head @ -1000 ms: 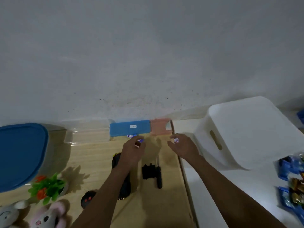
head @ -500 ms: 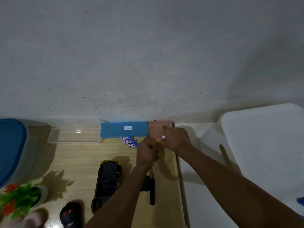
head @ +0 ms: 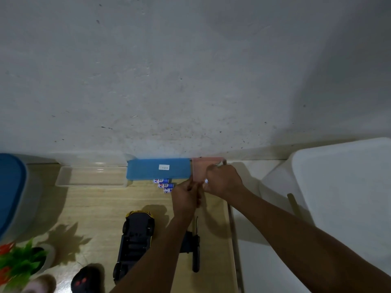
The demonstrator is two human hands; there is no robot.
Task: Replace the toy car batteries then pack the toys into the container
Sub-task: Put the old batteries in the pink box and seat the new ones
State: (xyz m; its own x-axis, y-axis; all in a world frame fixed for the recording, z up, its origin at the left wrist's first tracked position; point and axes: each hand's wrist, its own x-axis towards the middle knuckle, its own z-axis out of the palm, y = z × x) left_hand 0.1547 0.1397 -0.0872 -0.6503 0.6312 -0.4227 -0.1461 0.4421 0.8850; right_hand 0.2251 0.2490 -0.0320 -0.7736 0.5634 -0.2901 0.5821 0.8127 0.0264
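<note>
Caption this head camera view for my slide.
Right hand holds a battery by the left hand, near three loose batteries and toy car.

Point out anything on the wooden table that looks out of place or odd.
The black and yellow toy car seems to lie underside up, mid-table. Three small blue and white batteries lie loose beside the flat blue box. The right hand pinches a fourth battery. Nothing looks spilled or broken.

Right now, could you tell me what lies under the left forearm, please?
A black part shows beside the screwdriver; the forearm covers its left side, so its full shape cannot be seen.
</note>
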